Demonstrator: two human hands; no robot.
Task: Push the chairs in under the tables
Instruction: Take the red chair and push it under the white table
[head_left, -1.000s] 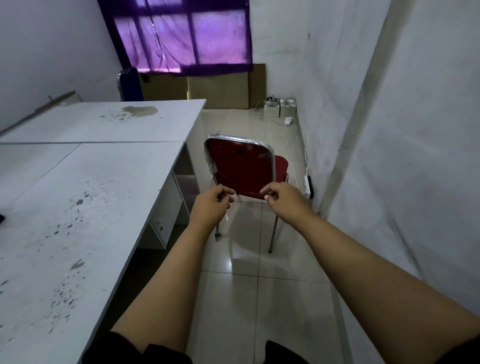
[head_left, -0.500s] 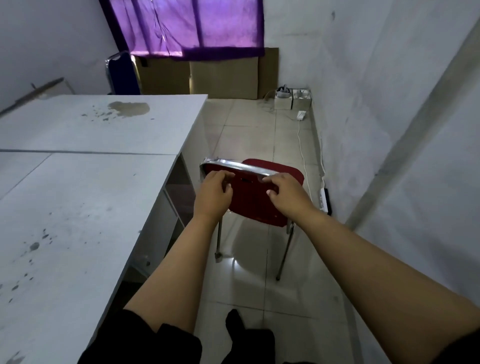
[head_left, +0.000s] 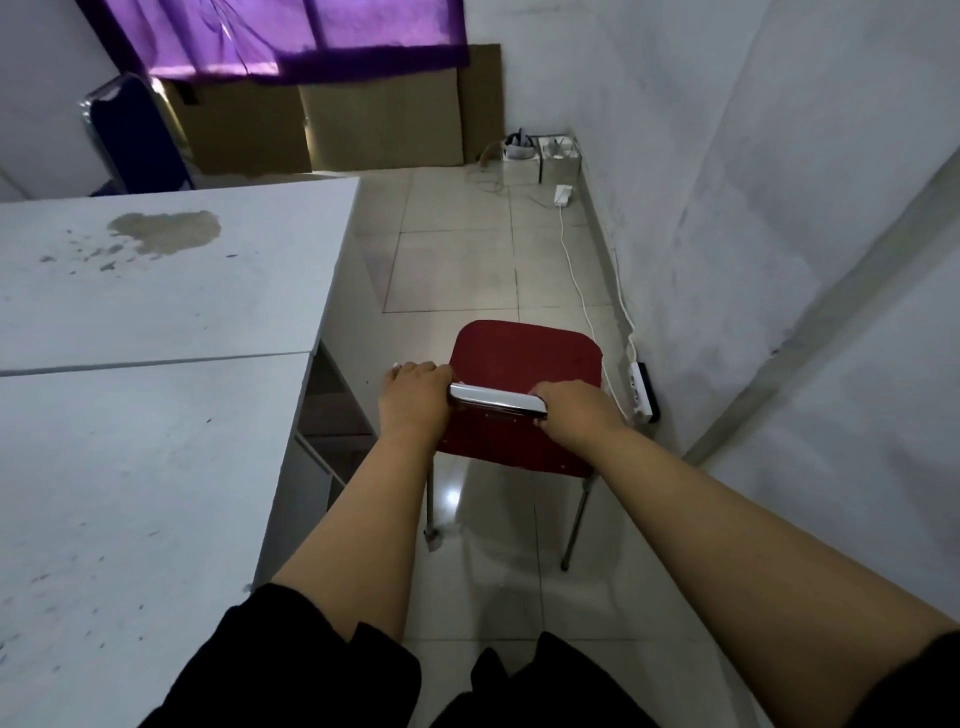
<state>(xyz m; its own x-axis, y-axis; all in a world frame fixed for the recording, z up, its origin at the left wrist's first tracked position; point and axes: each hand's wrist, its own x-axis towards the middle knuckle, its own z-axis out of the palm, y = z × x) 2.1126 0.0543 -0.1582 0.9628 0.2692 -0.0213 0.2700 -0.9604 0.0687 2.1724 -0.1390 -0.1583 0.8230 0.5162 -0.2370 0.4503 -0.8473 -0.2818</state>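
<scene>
A red chair (head_left: 524, 358) with a chrome frame stands on the tiled floor, right of the white tables (head_left: 156, 312), its seat facing away from me. Both hands grip the shiny top rail of its backrest. My left hand (head_left: 413, 397) is closed on the rail's left end, my right hand (head_left: 574, 410) on its right end. The chair stands out in the aisle, beside the table's open side with shelves. Two chrome legs show below the backrest.
A power strip (head_left: 643, 391) and a white cable lie along the right wall. Small white boxes (head_left: 540, 158) sit in the far corner. A blue chair (head_left: 136, 132) stands behind the far table. Cardboard sheets lean under the purple-curtained window.
I have come closer and look down more steeply on the chair. Both hands, free a second ago, now hold the top rail of the backrest.
</scene>
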